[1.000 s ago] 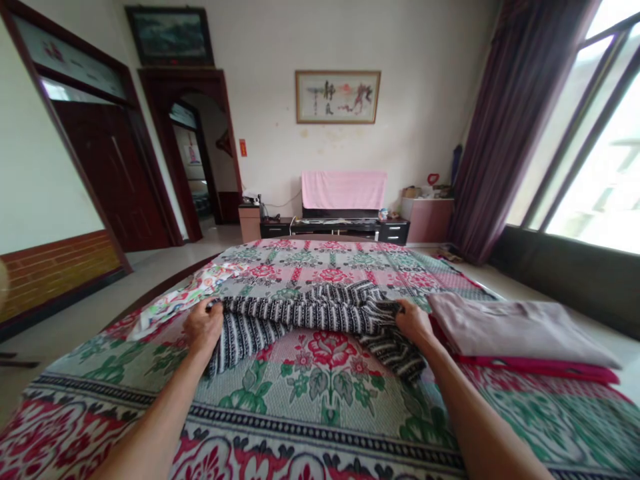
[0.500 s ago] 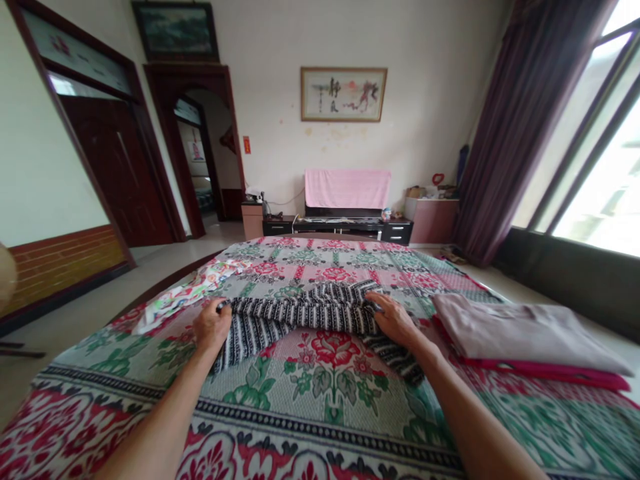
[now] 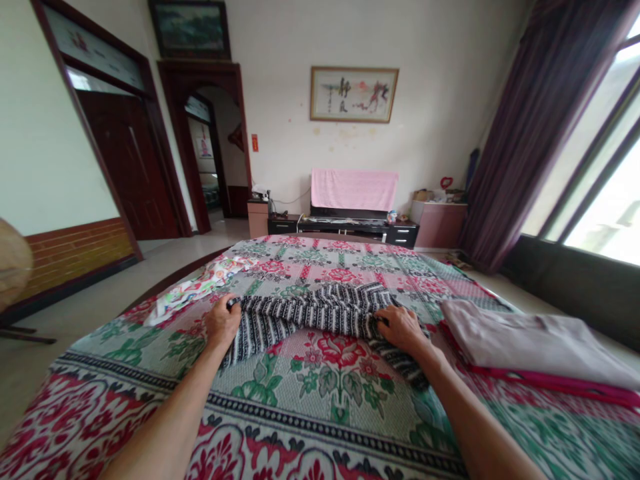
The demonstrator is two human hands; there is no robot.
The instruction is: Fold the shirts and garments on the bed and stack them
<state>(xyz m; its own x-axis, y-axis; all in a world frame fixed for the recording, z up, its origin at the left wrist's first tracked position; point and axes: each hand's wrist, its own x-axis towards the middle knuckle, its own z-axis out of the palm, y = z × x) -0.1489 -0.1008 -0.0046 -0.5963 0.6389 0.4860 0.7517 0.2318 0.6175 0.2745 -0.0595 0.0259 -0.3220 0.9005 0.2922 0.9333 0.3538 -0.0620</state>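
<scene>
A black-and-white striped garment [image 3: 310, 317] lies bunched across the flowered cloth [image 3: 340, 393] in front of me. Its exact kind is hard to make out. My left hand [image 3: 223, 321] is closed on its left end, fingers curled round the fabric. Toward the other end, my right hand [image 3: 400, 327] grips the garment from above. Between the two hands a folded-over band of it runs roughly level, and looser parts hang toward me below each hand.
Right of my right hand lies a folded stack with a light grey cloth [image 3: 535, 340] over a crimson one [image 3: 555, 387]. A white patterned cloth [image 3: 200, 287] lies at the left. Beyond the table stands a low black cabinet [image 3: 403, 235] under a pink towel [image 3: 355, 190].
The whole view has shifted slightly, so things sit a little further right. My right hand has lowered a little on the striped garment; both hands keep their hold.
</scene>
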